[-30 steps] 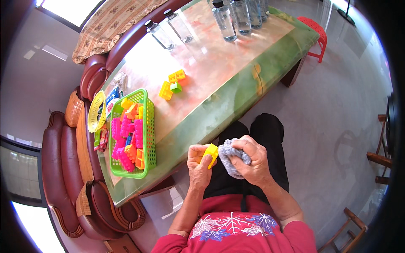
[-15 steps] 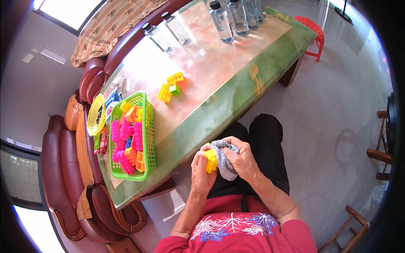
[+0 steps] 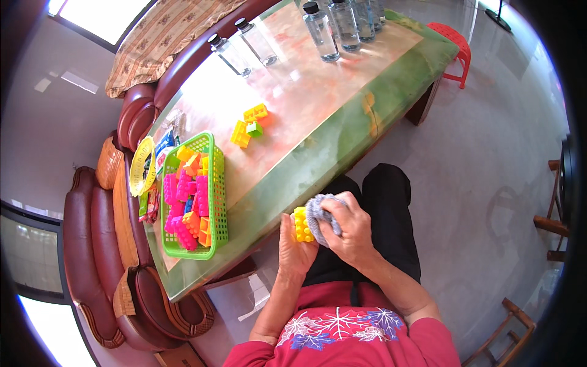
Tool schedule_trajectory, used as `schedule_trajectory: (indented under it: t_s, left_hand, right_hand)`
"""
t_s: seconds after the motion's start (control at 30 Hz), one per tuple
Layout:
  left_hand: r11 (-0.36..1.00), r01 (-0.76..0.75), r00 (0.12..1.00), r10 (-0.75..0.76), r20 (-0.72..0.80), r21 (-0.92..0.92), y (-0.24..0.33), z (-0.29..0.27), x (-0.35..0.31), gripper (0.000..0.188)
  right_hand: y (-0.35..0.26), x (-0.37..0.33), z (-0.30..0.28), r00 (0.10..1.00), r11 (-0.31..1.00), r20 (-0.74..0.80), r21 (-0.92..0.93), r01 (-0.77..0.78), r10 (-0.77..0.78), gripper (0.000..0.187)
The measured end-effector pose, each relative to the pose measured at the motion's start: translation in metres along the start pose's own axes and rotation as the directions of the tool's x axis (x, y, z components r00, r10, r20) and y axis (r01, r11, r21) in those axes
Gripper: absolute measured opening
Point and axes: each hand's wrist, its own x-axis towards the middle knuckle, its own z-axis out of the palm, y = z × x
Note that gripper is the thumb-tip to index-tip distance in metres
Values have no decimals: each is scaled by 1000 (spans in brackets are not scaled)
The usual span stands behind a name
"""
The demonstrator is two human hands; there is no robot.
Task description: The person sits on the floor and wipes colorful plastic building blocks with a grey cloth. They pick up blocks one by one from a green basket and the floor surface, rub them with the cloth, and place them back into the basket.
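Over my lap, just off the table's near edge, my left hand (image 3: 296, 249) holds a yellow toy building block (image 3: 301, 224) with its studs showing. My right hand (image 3: 351, 229) is closed on a bunched grey cloth (image 3: 320, 215), pressed against the block's right side. Part of the block is hidden by the cloth. To the left on the table stands a green plastic basket (image 3: 218, 202) filled with pink, orange and yellow blocks (image 3: 182, 186). Beyond it lie a few loose blocks, yellow ones (image 3: 241, 133) and a small green one (image 3: 254, 129).
Two clear bottles with black caps (image 3: 257, 43) stand at the table's far side, and several more bottles (image 3: 322, 33) farther right. A yellow basket (image 3: 143, 166) and packets (image 3: 164, 145) lie beside the green basket. A red stool (image 3: 455, 52) is past the table's right end.
My right hand has turned and closed over the cloth, bunching it against the block. The block has turned so more studs show, and the left-hand fingers have shifted.
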Motion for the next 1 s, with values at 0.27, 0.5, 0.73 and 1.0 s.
schedule_trajectory:
  t_s: [0.27, 0.5, 0.73, 1.0]
  left_hand:
    - [981, -124, 988, 136, -67, 150, -1, -15, -1, 30]
    - [982, -19, 996, 35, -84, 187, 12, 2, 2, 38]
    - [977, -134, 977, 158, -141, 163, 1, 21, 2, 29]
    - [969, -132, 970, 170, -172, 210, 8, 13, 2, 33]
  right_hand:
    - [3, -18, 15, 949, 957, 210, -117, 264, -236, 27]
    - [4, -38, -3, 926, 983, 354, 165, 74, -129, 30]
    - [5, 15, 12, 1000, 996, 11, 94, 11, -12, 26]
    - [0, -23, 18, 956, 978, 205, 47, 203, -208, 33]
